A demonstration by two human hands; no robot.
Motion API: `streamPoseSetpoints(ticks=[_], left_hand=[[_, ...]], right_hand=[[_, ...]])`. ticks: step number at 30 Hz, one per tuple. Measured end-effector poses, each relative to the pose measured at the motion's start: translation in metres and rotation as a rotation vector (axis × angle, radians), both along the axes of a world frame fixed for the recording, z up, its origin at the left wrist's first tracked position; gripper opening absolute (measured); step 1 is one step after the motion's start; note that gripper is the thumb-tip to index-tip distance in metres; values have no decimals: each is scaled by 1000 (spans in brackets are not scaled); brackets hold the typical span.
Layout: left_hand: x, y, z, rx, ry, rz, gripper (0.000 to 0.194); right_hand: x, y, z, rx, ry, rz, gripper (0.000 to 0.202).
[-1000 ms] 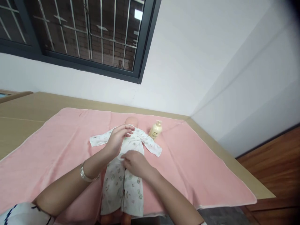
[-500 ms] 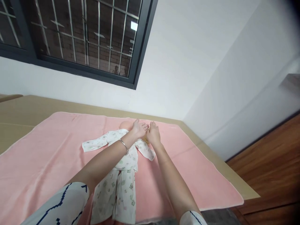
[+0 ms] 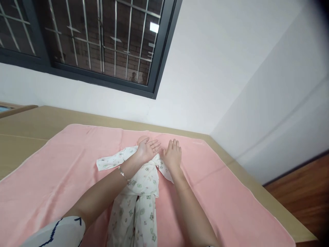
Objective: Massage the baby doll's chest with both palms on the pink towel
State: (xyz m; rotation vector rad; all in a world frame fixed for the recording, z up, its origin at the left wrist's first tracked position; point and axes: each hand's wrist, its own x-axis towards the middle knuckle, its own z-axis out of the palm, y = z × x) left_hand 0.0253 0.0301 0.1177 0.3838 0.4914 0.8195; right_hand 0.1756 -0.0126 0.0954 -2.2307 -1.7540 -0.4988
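A doll dressed in a white printed top (image 3: 145, 183) and matching trousers (image 3: 145, 219) lies flat on a pink blanket (image 3: 221, 192). Part of its round, skin-coloured head (image 3: 142, 139) shows behind my left hand (image 3: 147, 151). That hand is open, palm turned up and fingers stretched over the doll's upper chest and head. To its right, my right hand (image 3: 172, 154) is held back side up with its fingers extended, above the doll's right-hand sleeve (image 3: 164, 169). A gap separates the two hands, and neither grips anything. The hands hide much of the doll's neck and face.
The blanket covers a tan board-like surface (image 3: 23, 137). Behind it rises a white wall (image 3: 190, 103) with a dark-framed, barred window (image 3: 102, 73). A second wall meets it at right, above brown wood panelling (image 3: 305, 185).
My hands have moved apart, and the fingers of my right hand have straightened. A yellowish patch seen beside my right hand earlier is out of sight. The view has shifted slightly.
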Motion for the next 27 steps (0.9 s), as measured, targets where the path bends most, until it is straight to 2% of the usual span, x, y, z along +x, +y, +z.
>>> streamPoseSetpoints(ticks=[5, 10, 12, 15, 17, 22, 27], left_hand=[[-47, -24, -3, -54, -18, -21, 51], [-67, -37, 8, -142, 92, -9, 48], [-70, -46, 16, -129, 103, -28, 48], [-70, -65, 29, -39, 62, -62, 48], [-69, -78, 35, 40, 68, -22, 46], [-63, -95, 39, 166, 127, 245, 35], [-56, -97, 44, 151, 53, 340, 33]], right_hand=[[1, 2, 5, -21, 70, -17, 66], [-13, -7, 12, 17, 244, 52, 57], [-30, -16, 12, 53, 398, 174, 53], [-62, -30, 9, 56, 784, 459, 57], [-82, -39, 8, 74, 1006, 568, 60], [-120, -51, 13, 138, 1322, 659, 58], [-136, -56, 26, 191, 1639, 638, 55]])
